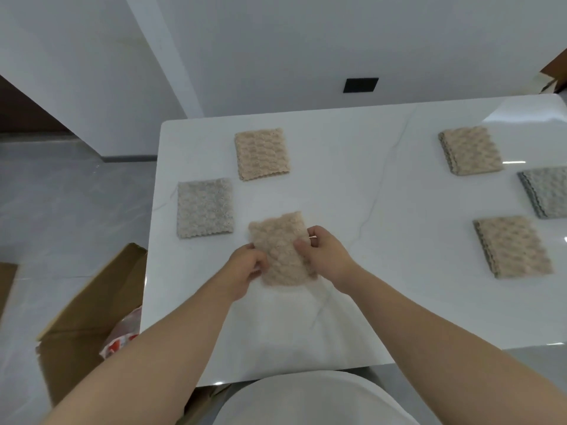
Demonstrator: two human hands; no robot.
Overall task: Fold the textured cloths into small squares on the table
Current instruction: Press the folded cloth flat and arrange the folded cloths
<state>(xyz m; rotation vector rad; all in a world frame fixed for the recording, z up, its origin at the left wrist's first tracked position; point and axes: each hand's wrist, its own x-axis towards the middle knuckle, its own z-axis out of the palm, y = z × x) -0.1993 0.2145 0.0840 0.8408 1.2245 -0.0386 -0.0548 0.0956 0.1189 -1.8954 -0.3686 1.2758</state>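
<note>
A beige textured cloth point(280, 245), folded and blurred, is held just above the white table point(383, 271) near its front left. My left hand point(245, 266) grips its left edge and my right hand point(322, 251) pinches its right edge, thumb on top. Two folded squares lie to the left: a grey cloth point(205, 207) and a beige cloth point(261, 154). On the right side lie thicker folded piles: a beige pile point(471, 150), a grey pile point(546, 191) and another beige pile point(512, 246).
An open cardboard box point(89, 311) with a red-and-white plastic bag point(122, 335) inside stands on the floor left of the table. A white chair back point(306, 397) sits at the table's front edge. A wall runs behind the table.
</note>
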